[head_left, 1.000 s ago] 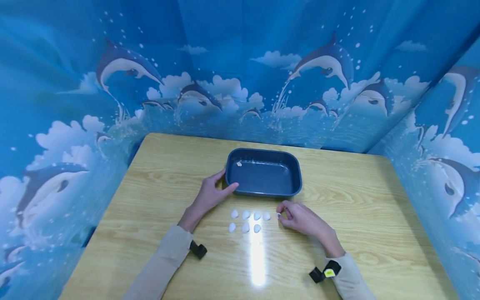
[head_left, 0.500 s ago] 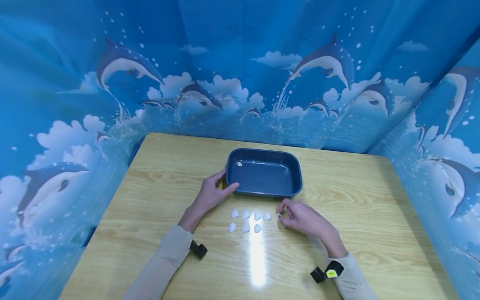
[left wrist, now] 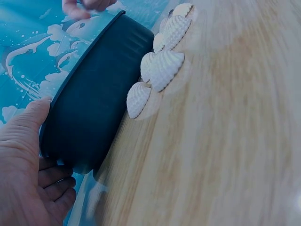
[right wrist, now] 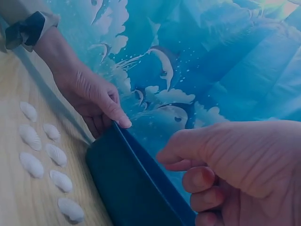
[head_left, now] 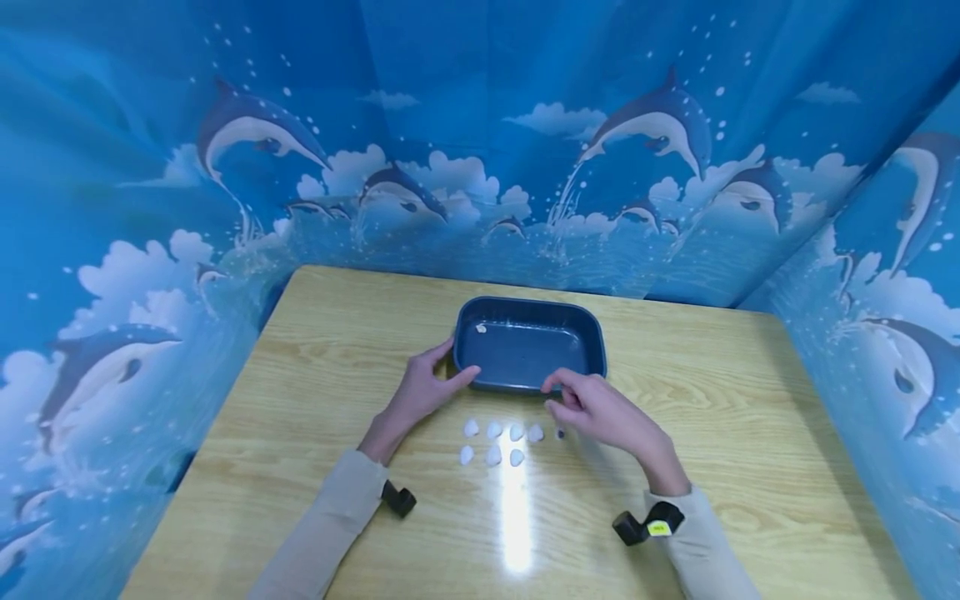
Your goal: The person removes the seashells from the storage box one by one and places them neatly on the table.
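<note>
My left hand [head_left: 427,387] grips the left front corner of a dark blue plastic basin [head_left: 517,354], its thumb at the front rim in the head view. One small pale piece [head_left: 481,329] lies inside, near the basin's back left corner. In front of the basin, white ribbed seashells [left wrist: 167,70] lie on the table in two rows. My right hand [head_left: 600,408] hovers by the front rim, right of centre, fingers loosely bent, and no object shows in them. Just below it, at the right end of the back row, sits a small darker-looking shell [head_left: 560,433].
The wooden table [head_left: 337,333] carries a bright glare streak below the shells. Behind it and along both sides hangs a blue curtain [head_left: 480,100] printed with dolphins. Each wrist wears a black camera, the left one [head_left: 399,498] and the right one [head_left: 637,527].
My right hand has risen from the right end of the back row up to the basin's front rim, leaving the small shell on the table. The left hand keeps its place on the basin.
</note>
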`<state>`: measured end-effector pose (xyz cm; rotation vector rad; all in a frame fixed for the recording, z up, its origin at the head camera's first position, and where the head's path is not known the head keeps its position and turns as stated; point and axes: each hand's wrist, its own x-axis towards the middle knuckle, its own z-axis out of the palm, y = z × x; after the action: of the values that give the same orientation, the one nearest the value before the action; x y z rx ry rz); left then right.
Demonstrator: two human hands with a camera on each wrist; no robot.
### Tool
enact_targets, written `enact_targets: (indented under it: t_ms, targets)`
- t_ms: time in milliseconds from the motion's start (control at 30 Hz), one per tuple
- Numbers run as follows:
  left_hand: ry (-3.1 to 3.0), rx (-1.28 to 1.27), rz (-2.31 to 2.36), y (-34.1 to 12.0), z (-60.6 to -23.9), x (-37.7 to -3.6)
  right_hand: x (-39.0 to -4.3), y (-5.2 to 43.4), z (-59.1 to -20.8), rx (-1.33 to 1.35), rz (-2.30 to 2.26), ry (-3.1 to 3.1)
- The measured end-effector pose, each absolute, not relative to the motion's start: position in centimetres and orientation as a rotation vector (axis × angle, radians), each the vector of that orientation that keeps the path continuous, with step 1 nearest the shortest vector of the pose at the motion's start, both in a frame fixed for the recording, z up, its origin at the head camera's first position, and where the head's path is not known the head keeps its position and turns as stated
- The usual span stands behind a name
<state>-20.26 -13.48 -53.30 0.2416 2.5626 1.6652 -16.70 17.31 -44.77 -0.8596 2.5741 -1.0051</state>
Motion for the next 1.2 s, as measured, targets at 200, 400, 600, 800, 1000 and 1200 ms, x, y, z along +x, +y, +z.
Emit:
enact_targets:
  t_ms: [200, 400, 600, 800, 1000, 1200]
  targets:
    - [2.557, 0.222, 1.65, -13.4, -53.3, -20.2, -19.6, 16.0, -46.1, -0.846, -1.037, 2.578]
    - [2.557, 0.201, 1.644, -13.4, -53.1, -20.2, -22.5, 14.4, -47.2, -0.845, -0.981, 2.584]
    - [2.565, 0.217, 1.648, -13.4, -53.1, -20.2, -24.8, 12.4, -46.9, -0.887, -0.884, 2.547]
    - [2.562, 0.242, 1.662, -13.4, -52.9, -20.3, -26.9, 10.1, -46.6, -0.913, -0.814, 2.576]
    - [2.558, 0.273, 1.662, -13.5, -52.8, -20.4, -28.6, 8.3, -47.3, -0.934, -0.721, 2.644]
    - [2.549, 0.286, 1.677, -13.5, -52.9, -20.3, -29.5, 7.2, -48.3, -0.876, -0.593, 2.689]
